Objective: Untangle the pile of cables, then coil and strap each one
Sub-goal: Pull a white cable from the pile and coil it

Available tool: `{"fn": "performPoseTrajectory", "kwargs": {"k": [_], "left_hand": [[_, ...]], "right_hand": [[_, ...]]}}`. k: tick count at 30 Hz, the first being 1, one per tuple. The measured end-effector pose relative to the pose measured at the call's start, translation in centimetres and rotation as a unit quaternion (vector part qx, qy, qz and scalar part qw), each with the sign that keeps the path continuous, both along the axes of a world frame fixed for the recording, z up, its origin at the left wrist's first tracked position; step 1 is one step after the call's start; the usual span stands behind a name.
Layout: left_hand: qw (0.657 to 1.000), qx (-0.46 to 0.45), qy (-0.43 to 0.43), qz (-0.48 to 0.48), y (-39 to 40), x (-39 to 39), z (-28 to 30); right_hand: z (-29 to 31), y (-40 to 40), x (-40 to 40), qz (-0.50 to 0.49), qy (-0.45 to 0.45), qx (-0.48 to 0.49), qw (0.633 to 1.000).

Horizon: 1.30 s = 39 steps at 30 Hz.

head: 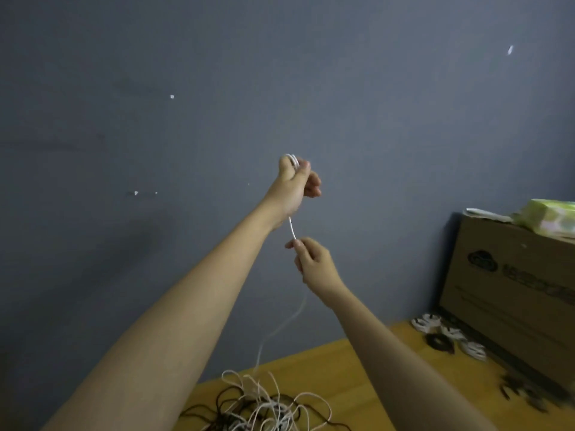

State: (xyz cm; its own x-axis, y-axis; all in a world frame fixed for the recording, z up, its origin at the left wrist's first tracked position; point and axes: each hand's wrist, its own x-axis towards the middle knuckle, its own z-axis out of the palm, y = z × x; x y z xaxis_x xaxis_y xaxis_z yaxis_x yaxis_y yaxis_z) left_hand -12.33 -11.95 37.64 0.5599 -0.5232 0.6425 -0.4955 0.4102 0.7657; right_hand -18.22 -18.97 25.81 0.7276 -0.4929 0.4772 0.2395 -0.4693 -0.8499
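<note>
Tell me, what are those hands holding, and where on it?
One white cable. The left hand grips its coiled loops up top; the right hand pinches the straight run just below, above the pile.

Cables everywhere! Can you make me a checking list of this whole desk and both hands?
Surface: wooden table, bare patches showing.
Job's things: tangled pile of white and black cables; coiled bundles beside the box.
Clutter: cardboard box with a green pack on top; dark bits at right, too blurred to name.
Hands: left hand raised, gripping small white loops; right hand pinching the same cable below.
Cables: white cable runs from hands down to pile.
Surroundings: grey wall with small chips.
</note>
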Motion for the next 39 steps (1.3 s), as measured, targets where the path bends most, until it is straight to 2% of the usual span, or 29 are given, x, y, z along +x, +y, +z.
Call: {"fn": "performPoseTrajectory", "kwargs": {"k": [2,4,5,7,9,12,14,16,18,19,22,26,31,34,37,39], "left_hand": [[0.996,0.051,-0.039,0.061,0.3,1.4,-1.9],[0.977,0.142,-0.11,0.112,1.1,3.1,-4.2],[0.954,0.203,-0.166,0.146,1.7,4.0,-5.5],[0.885,0.312,-0.276,0.208,2.9,5.3,-8.0],[0.843,0.382,-0.311,0.217,4.0,5.8,-10.4],[0.819,0.457,-0.289,0.194,5.7,5.7,-13.6],[0.832,0.474,-0.252,0.139,7.0,5.1,-15.7],[0.858,0.458,-0.218,0.08,8.1,4.1,-17.5],[0.889,0.422,-0.175,0.02,8.8,3.0,-18.7],[0.906,0.4,-0.138,-0.022,9.2,2.5,-19.2],[0.938,0.315,0.001,-0.148,9.7,1.3,-19.6],[0.945,0.211,0.125,-0.218,9.5,0.5,-18.9],[0.958,0.09,0.208,-0.175,7.3,1.1,-17.9],[0.955,0.04,0.263,-0.133,6.2,2.0,-17.4],[0.976,0.066,0.207,-0.016,4.9,2.6,-17.4],[0.983,0.08,0.158,0.045,4.4,3.0,-17.1]], "right_hand": [[-2.0,1.2,-1.0,0.038,0.008,0.037,0.999],[-3.3,2.0,-2.2,0.085,0.018,0.071,0.994],[-3.7,2.2,-2.9,0.108,0.024,0.083,0.99],[-4.4,2.4,-4.0,0.142,0.043,0.102,0.984],[-4.9,2.2,-4.7,0.12,0.074,0.082,0.987],[-5.8,0.6,-5.1,0.014,0.092,-0.031,0.995],[-6.2,-0.7,-5.2,-0.068,0.112,-0.163,0.978],[-6.8,-1.6,-5.2,-0.166,0.133,-0.309,0.927],[-7.6,-1.9,-4.9,-0.25,0.124,-0.381,0.881],[-8.1,-1.6,-4.7,-0.273,0.113,-0.383,0.875],[-9.7,-0.2,-3.6,-0.269,0.104,-0.311,0.906],[-11.2,1.4,-1.5,-0.18,0.104,-0.184,0.961],[-12.6,3.9,-0.6,-0.01,0.143,-0.041,0.989],[-13.1,4.8,-1.0,0.033,0.146,0.024,0.989],[-12.7,5.3,-1.3,0.088,0.134,0.166,0.973],[-12.5,5.7,-1.8,0.114,0.148,0.2,0.962]]}}
